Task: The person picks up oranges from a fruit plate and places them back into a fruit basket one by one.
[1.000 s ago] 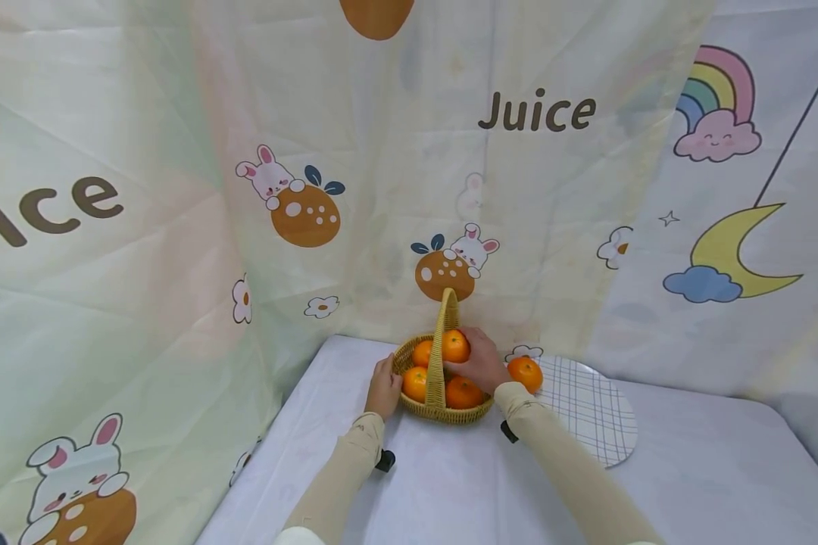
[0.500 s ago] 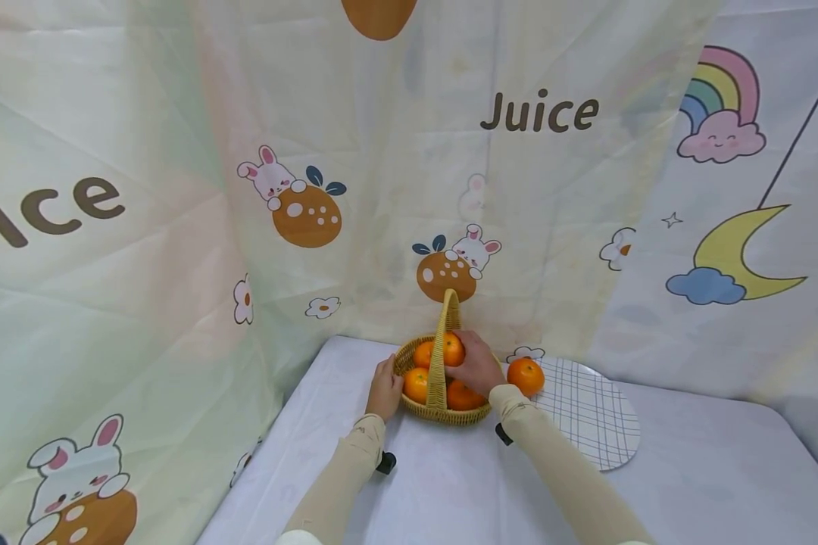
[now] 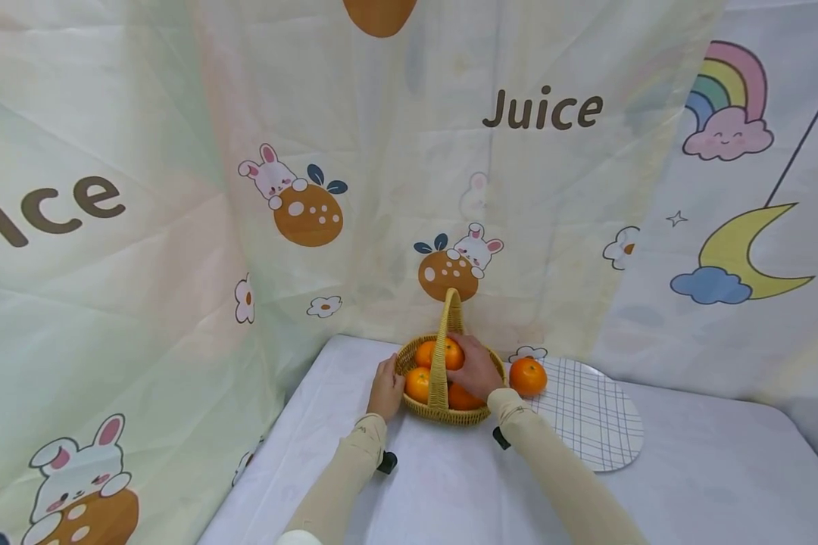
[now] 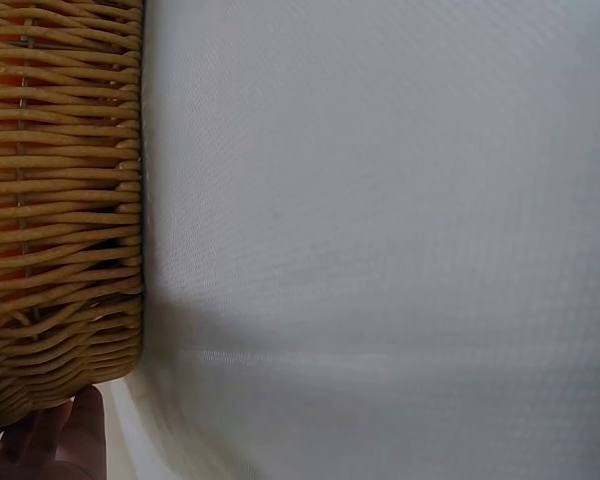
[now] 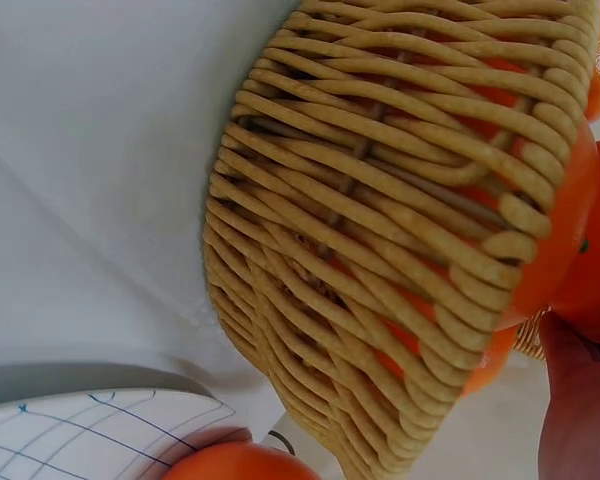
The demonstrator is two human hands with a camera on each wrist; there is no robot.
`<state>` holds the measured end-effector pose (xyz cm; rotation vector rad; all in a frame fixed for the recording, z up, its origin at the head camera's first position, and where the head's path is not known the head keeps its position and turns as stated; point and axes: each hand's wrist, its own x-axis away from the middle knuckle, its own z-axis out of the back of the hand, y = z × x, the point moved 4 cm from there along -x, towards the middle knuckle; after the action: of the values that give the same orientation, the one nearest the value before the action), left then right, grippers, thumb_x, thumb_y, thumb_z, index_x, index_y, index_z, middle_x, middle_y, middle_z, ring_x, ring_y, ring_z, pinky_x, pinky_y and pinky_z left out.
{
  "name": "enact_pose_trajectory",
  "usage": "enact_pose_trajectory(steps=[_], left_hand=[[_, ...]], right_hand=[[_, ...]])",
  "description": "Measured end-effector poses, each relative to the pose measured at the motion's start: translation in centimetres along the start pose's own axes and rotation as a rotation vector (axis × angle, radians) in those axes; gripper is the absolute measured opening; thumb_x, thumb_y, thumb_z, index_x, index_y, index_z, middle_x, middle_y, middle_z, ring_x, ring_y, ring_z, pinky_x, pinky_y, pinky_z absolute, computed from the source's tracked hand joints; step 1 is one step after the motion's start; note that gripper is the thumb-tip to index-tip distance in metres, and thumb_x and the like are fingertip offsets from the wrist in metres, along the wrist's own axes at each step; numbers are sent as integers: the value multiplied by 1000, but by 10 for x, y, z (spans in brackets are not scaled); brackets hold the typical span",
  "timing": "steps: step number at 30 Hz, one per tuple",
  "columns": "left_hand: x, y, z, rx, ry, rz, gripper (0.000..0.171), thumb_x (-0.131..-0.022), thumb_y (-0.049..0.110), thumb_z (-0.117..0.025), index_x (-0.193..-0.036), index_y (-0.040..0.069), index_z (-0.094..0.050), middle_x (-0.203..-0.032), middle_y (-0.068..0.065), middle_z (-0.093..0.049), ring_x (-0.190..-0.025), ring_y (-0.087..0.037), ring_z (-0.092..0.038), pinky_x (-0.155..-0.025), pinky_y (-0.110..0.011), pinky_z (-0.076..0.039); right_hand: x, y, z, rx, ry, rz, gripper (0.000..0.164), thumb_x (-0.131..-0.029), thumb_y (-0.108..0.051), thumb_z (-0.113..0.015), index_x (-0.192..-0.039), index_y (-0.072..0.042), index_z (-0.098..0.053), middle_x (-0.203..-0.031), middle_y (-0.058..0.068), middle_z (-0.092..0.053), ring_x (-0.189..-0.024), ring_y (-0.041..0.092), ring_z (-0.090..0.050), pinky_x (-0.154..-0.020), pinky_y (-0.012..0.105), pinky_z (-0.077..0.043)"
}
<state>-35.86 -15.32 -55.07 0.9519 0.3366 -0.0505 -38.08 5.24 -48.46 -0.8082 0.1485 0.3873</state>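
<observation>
A wicker basket [image 3: 453, 416] with a tall arched handle stands at the table's back, holding several mandarins. My left hand [image 3: 385, 387] holds its left side; in the left wrist view the fingers [image 4: 85, 430] press on the woven wall. Reaching in from the right, my right hand [image 3: 479, 369] grips a mandarin [image 3: 454, 354] above the others, behind the handle. The right wrist view has the thumb [image 5: 580, 410] against that fruit; the other fingers are hidden there. In front of the handle's left side lies another mandarin [image 3: 417, 384].
Right of the basket lies a white plate [image 3: 589, 424] with a blue grid pattern. One mandarin [image 3: 528, 376] sits on its left part, close to the basket. A printed cloth [image 3: 545, 227] hangs right behind the table [image 3: 436, 484].
My right hand has sunk slightly with its mandarin, deeper into the basket. The left hand keeps its place on the basket's side.
</observation>
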Motion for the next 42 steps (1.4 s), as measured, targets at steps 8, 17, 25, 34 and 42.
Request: enact_pose_trajectory(steps=[8,17,25,34,42], left_hand=[[-1,2,0,-11,5,-2,53,-95,4,-48,-146,-4,-38,-138,-21,-46,-129,-32,-46,-110,-45,-36],[-2,-2,-2,5,-6,4,54,-95,5,-48,-147,-3,-37,-139,-21,-45,-129,-32,-46,-109,-46,-36],[-1,0,0,-5,-4,-11,54,-95,6,-48,-147,-2,-37,-138,-21,-46,-127,-32,-48,-108,-46,-38],[1,1,-1,-21,5,-2,53,-95,4,-48,-146,-5,-38,-138,-22,-46,-129,-33,-46,-109,-46,-36],[0,2,1,-21,1,-5,53,-95,4,-48,-146,-5,-38,-138,-23,-46,-129,-34,-46,-109,-46,-36]], right_hand=[[1,1,-1,-1,6,-3,74,-75,-23,-84,-140,-10,-50,-132,10,-52,-111,29,-54,-93,49,-50],[2,3,-4,28,12,8,74,-75,-24,-84,-139,-10,-51,-136,11,-51,-117,32,-52,-97,52,-48],[1,2,-3,12,12,6,75,-75,-23,-84,-140,-11,-50,-134,9,-50,-113,29,-54,-95,49,-50],[3,0,5,-2,23,-10,73,-74,-25,-84,-139,-13,-51,-136,8,-49,-119,29,-51,-100,51,-45],[4,5,18,7,24,26,79,-76,-40,-82,-141,-9,-49,-139,10,-48,-125,30,-47,-103,52,-42]])
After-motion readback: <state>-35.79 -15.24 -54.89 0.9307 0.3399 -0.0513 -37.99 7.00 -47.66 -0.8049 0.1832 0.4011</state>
